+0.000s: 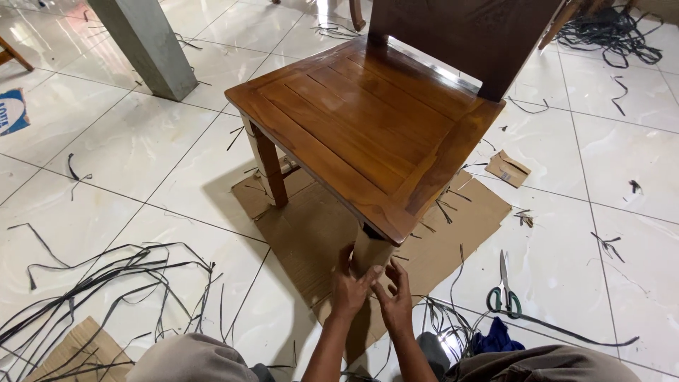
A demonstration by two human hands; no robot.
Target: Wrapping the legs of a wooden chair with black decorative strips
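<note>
A brown wooden chair (368,120) stands on a flat sheet of cardboard (311,233) on the tiled floor. Its near front leg (371,251) is wrapped in tan cardboard. My left hand (349,286) presses the left side of that wrapping near the floor. My right hand (395,297) sits against its lower right side, fingers spread. The two hands touch each other at the base of the leg. Another front leg (267,166) at the left also carries a pale wrapping on its upper part.
Green-handled scissors (503,290) lie on the floor to the right, beside a blue cloth (495,338). Black strapping strips (106,283) tangle at the lower left. A grey pillar (148,46) stands at the back left. A small cardboard scrap (507,168) lies right of the chair.
</note>
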